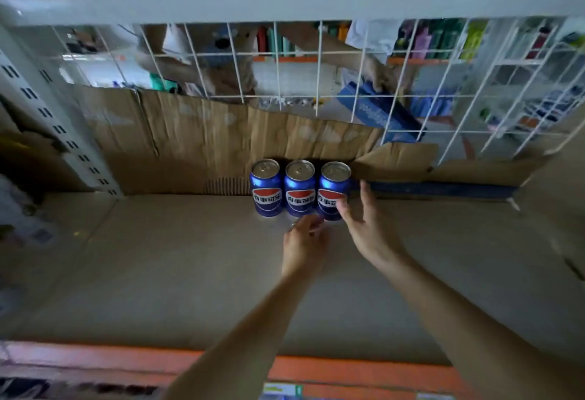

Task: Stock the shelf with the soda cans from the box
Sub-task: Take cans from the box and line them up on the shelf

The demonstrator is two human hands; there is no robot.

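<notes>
Right hand (361,222) reaches in w/ fingers spread and straight; fingertips touch the front face of the rightmost soda can (334,190), thumb sticks up at the can's 3 o'clock side. Not wrapped round it. Left hand (304,239) sits just below the cans, at 6 o'clock of the gap btwn middle can (300,187) and right one; fingers loosely curled, a ring shows on one, nothing held as far as I can see.

Three blue cans total, upright, in a tight row, touching side to side, logos facing out. Leftmost can (266,187) at 9 o'clock of the middle one. All stand at the back of the shelf (158,257), which is lined w/ cardboard, right up against a cardboard sheet (196,140) propped behind them.

Wire grid (316,60) rises behind the cardboard at 12 o'clock. Through it, another person's arms, blurred. Orange shelf edge (348,371) at 6 o'clock.
</notes>
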